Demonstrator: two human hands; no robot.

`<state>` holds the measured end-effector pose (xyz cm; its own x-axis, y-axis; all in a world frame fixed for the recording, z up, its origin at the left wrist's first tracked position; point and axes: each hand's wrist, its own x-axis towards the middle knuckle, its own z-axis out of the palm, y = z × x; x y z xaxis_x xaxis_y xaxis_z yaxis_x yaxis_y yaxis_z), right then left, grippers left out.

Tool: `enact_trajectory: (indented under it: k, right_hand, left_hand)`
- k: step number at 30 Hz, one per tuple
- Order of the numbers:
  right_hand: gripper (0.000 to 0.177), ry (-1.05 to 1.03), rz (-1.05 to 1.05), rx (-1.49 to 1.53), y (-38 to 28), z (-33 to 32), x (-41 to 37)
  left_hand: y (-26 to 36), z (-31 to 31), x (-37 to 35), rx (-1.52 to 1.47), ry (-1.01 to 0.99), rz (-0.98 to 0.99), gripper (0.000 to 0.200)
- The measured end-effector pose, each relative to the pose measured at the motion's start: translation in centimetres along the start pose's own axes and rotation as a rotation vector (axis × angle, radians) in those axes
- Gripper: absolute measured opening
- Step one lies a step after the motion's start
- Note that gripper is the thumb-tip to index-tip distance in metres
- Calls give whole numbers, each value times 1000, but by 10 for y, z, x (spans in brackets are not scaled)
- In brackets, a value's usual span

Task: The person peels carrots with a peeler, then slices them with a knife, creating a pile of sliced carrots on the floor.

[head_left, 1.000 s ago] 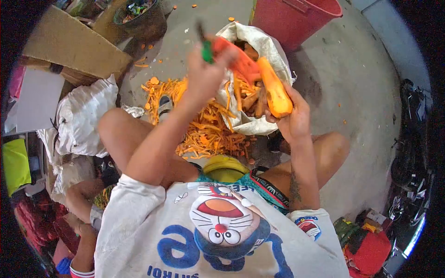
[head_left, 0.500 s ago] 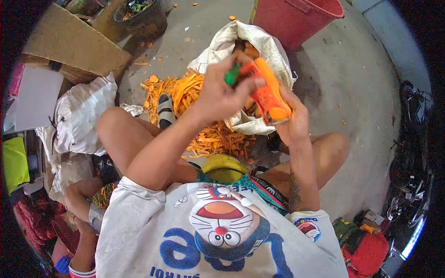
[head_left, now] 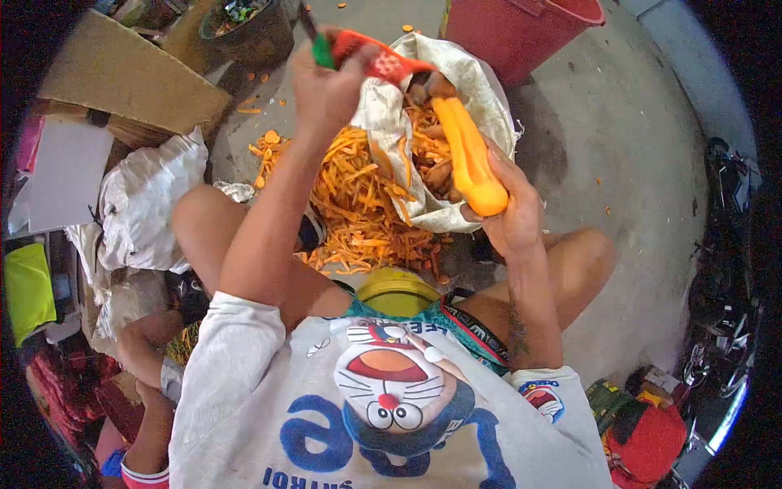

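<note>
My left hand [head_left: 326,94], raised at upper left, is closed on a red peeler [head_left: 379,61] with a green and dark end, somewhat blurred by motion. The peeler is apart from the long orange carrot [head_left: 470,159]. My right hand [head_left: 519,204] grips that carrot by its thick lower end, and its far tip still looks brown. Beneath it stands an open white sack [head_left: 481,69] with brownish unpeeled pieces and orange strips inside. A heap of orange peelings [head_left: 350,191] lies on the floor between my legs and against the sack.
A red bucket [head_left: 513,41] stands beyond the sack, and a dark bin [head_left: 248,37] is at upper left. Cardboard [head_left: 130,69] and a white bag [head_left: 151,200] lie left. A yellow container [head_left: 397,292] sits between my thighs. Another person's arm [head_left: 151,424] shows at lower left.
My left hand has swung up and left with the peeler, away from the carrot. My right hand keeps holding the carrot in nearly the same place.
</note>
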<state>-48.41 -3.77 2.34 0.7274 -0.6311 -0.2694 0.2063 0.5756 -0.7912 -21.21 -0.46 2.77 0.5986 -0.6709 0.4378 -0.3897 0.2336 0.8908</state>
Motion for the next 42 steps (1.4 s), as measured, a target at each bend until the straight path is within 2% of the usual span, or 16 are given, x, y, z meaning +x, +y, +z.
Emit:
enact_trajectory:
  k: [3, 6, 9, 14, 16, 18, 20, 24, 26, 27, 28, 30, 32, 35, 38, 42]
  right_hand:
    - [49, -13, -3, 97, -3, -7, 3]
    - [47, 58, 39, 52, -7, -3, 8]
    - [48, 47, 4, -2, 1, -2, 2]
    - [51, -176, 74, 175, -6, -10, 2]
    - [51, -111, 22, 157, -6, -2, 5]
    - [51, 13, -57, 111, -6, 3, 9]
    - [49, 115, -19, 142, 3, -7, 3]
    - [49, -20, 7, 201, 1, -8, 6]
    - [52, -651, 86, 526, 11, -48, 22]
    - [51, -320, 117, 352, 6, -44, 12]
    - [51, -318, 114, 348, -3, -27, 7]
    - [46, 142, -18, 98, -10, 14, 4]
    - [46, 84, 24, 90, -7, 11, -3]
    - [48, -95, 48, 107, -10, 5, -4]
    - [48, -109, 36, 89, -14, 11, -3]
    - [42, 33, 110, 93, -12, 0, 0]
  left_hand:
    - [8, 4, -8, -99, 42, -141, 14]
    - [29, 33, -59, -105, -219, 16, 18]
    - [21, 27, -44, -250, -286, -121, 17]
    - [-2, 4, -6, -120, 9, -264, 14]
    - [33, 22, -40, -268, -97, -181, 17]
    - [40, 29, -61, -79, -409, 160, 18]
    - [26, 27, -44, -182, -336, -107, 13]
    - [-4, 5, -4, -131, -41, -211, 17]
    - [10, 10, -19, -99, -66, -266, 18]
    - [25, 25, -44, -218, -142, -199, 16]
    - [34, 37, -60, -338, -213, -132, 14]
    - [30, 37, -55, -310, -205, -91, 14]
    - [20, 18, -36, -286, -246, -197, 13]
    - [-4, -4, -1, -255, 40, -202, 13]
    - [-4, -4, -7, 431, -238, -132, 19]
    - [24, 10, -34, 504, -576, -112, 23]
